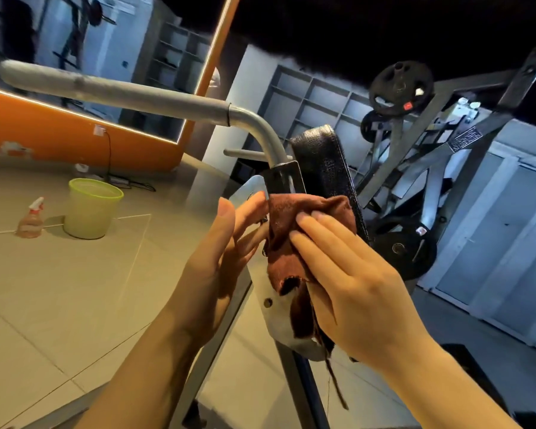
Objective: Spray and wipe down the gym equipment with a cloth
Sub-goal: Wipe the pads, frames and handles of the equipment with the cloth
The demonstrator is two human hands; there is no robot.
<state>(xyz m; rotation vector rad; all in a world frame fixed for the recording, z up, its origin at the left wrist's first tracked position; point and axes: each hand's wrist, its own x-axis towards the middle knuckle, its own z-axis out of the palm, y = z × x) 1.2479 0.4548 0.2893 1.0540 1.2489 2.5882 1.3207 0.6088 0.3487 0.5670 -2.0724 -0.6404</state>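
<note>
A rust-brown cloth [287,233] is draped over the grey metal bracket [274,308] of a gym machine, just below its black padded rest [325,168]. My right hand [347,274] lies flat on the cloth with straight fingers, pressing it against the bracket. My left hand [223,246] is on the bracket's other side, fingers extended and touching the cloth's edge and the metal. A grey padded handle bar [112,91] runs from the bracket up to the left. A spray bottle [31,219] with orange liquid stands on the floor at far left.
A pale green bucket [90,209] stands beside the spray bottle on the tiled floor [59,289]. Behind the pad is a plate-loaded machine with black weight plates [399,85]. An orange wall with a mirror and a cable lies at back left, shelves at centre back.
</note>
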